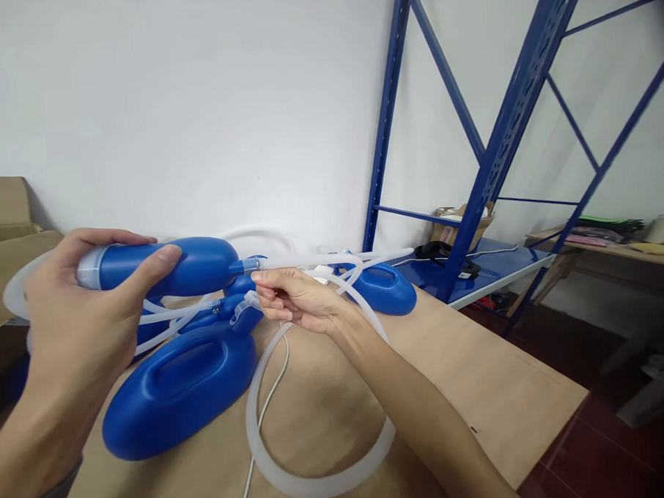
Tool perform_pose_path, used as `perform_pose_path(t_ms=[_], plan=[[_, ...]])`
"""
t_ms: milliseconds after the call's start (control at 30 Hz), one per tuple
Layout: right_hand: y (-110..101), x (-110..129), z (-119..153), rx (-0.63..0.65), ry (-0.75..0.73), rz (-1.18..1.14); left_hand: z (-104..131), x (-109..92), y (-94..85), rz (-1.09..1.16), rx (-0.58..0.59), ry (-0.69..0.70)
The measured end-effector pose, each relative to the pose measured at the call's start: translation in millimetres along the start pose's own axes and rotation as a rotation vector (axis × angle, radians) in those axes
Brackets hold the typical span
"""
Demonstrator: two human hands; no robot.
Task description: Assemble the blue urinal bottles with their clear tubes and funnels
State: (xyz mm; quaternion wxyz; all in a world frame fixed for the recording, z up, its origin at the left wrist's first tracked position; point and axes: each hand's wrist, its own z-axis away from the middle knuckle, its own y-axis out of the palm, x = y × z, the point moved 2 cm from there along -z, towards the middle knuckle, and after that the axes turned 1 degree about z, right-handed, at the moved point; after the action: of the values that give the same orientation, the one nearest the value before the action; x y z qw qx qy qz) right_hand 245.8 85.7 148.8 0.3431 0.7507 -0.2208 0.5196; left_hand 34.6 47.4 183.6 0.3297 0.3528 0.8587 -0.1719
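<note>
Left grip [87,311] clasps a smooth, rounded blue plastic bottle [201,266]; right grip [306,301] curls beside translucent tubing [288,262], hold unclear.

1. The wall [220,100] stands behind everything, filling the upper left and centre.
2. At the left edge is a carton [3,208].
3. The left hand [84,311], left of centre, is around the held bottle [206,265]; the right hand [304,298] is at its narrow end, mid-frame.
4. Below them, the front bottle [168,421] lies on the table [465,397], lower left; the rear bottle [394,299] lies right of centre.
5. A tube [314,488] loops through the lower centre, passing behind the right forearm.
6. On the right, the rack [502,124] bears a box [446,234].
</note>
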Motion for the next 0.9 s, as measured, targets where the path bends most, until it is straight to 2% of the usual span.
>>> perform_pose_path(t_ms=[200, 467, 700, 900], plan=[[2.4, -1.0, 0.0, 0.006, 0.052, -0.072, 0.9, 2.0, 3.9, 0.045, 0.001, 0.001], [-0.2, -1.3, 1.9, 0.104, 0.086, -0.045, 1.3, -0.7, 5.9, 0.099, -0.026, 0.131], [-5.8, 1.5, 3.1, 0.150, 0.126, -0.017, -0.4, 5.8, 9.2, 0.128, 0.015, 0.076], [-5.1, -2.3, 3.3, 0.228, 0.115, -0.114, -1.9, 9.8, 13.0, 0.232, 0.016, 0.013]])
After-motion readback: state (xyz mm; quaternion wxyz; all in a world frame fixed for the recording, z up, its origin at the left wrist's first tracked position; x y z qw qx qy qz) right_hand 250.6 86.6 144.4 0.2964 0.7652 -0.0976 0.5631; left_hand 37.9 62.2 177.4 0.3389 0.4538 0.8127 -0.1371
